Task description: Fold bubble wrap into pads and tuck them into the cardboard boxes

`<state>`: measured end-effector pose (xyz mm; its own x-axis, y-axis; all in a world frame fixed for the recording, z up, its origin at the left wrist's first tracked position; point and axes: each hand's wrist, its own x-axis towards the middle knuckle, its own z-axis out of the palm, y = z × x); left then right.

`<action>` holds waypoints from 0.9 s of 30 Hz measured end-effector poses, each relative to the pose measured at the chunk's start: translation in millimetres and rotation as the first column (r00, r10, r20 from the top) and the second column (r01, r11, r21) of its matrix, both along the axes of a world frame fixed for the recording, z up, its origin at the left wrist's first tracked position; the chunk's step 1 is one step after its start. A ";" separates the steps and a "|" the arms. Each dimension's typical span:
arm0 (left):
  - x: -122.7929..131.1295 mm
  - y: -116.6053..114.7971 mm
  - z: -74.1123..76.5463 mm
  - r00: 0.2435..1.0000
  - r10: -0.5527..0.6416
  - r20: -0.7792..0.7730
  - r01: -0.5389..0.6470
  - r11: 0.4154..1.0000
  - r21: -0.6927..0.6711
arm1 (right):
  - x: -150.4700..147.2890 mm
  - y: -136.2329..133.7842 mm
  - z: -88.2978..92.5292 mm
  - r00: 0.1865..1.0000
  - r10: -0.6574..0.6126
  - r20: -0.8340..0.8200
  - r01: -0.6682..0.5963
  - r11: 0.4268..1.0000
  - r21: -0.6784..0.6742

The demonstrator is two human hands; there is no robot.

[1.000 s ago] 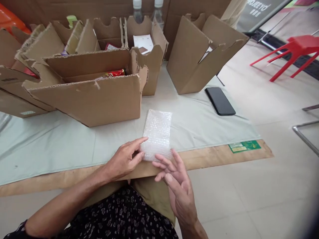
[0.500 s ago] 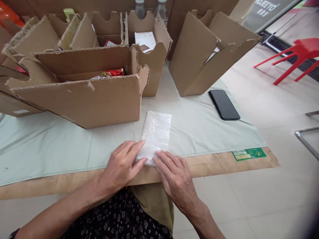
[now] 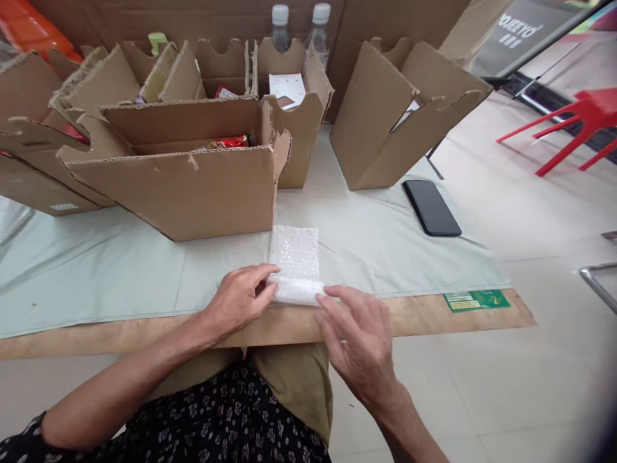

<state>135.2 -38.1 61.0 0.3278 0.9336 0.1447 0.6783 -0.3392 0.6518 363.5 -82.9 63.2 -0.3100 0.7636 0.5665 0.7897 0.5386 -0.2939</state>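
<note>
Wrap [image 3: 295,251] on surface [image 3: 144,283], nr front edge, looks approx half folded: near end doubled over, far part left flat. L hand [image 3: 241,296] & R hand [image 3: 360,331], fingers half-curled, at its sides; can't tell if gripping.

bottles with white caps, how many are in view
2. One bottle is behind the cardboard box with the white piece in it; the other bottle is just right of it. Others could be hidden behind the boxes.
</note>
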 end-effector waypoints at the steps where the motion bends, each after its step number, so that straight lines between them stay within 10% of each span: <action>1: 1.1 3.6 -1.1 0.999 0.014 -0.036 -0.013 1.000 0.022 | -1.9 2.3 -2.1 0.998 0.032 0.046 -0.031 0.999 -0.019; 6: -6.7 1.1 1.6 0.995 -0.026 -0.101 0.055 0.953 0.297 | -4.6 21.8 -7.4 0.983 0.141 0.115 -0.125 0.983 -0.137; 12: -18.0 -10.6 7.4 0.975 -0.222 -0.032 0.223 0.946 0.234 | 9.0 29.4 6.5 0.962 0.269 -0.052 -0.267 0.883 -0.386; 20: -7.3 36.1 -8.3 0.989 0.015 -0.147 0.011 0.985 0.174 | -3.3 44.2 -1.5 0.983 0.028 0.181 -0.007 0.993 -0.116; 24: -14.4 18.8 4.3 0.986 0.143 0.087 -0.137 0.988 -0.076 | -4.5 49.5 -3.4 0.985 0.112 0.132 -0.087 0.980 -0.181; 27: -14.8 -4.7 13.7 0.883 0.320 0.343 -0.136 0.875 -0.465 | -7.3 49.2 -3.9 0.993 -0.005 -0.120 -0.031 0.953 -0.302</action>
<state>120.3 -42.9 74.7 0.0972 0.9743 -0.2034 0.3526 0.1574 0.9224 356.2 -33.7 59.3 -0.2660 0.9010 0.3428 0.7330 0.4200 -0.5351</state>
